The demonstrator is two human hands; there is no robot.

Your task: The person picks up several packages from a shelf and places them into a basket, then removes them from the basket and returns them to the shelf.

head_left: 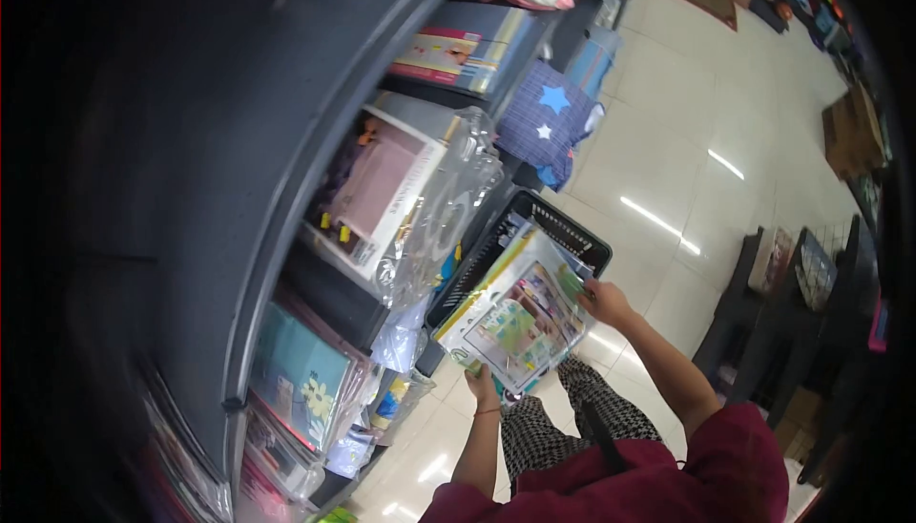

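A flat package in clear plastic, with a printed picture card, is held in front of my body. On its left lower corner my left hand is closed, a bracelet at the wrist. The opposite edge is gripped by my right hand, with the fingers partly hidden. What is inside the package I cannot make out. Just beyond it, partly covered by it, a black plastic basket stands beside the shelves.
On the left, a dark shelf unit holds a boxed package, a teal package with a flower and other plastic-wrapped goods. A blue star-print fabric item lies near the aisle. Black racks and a cardboard box stand right of the tiled floor.
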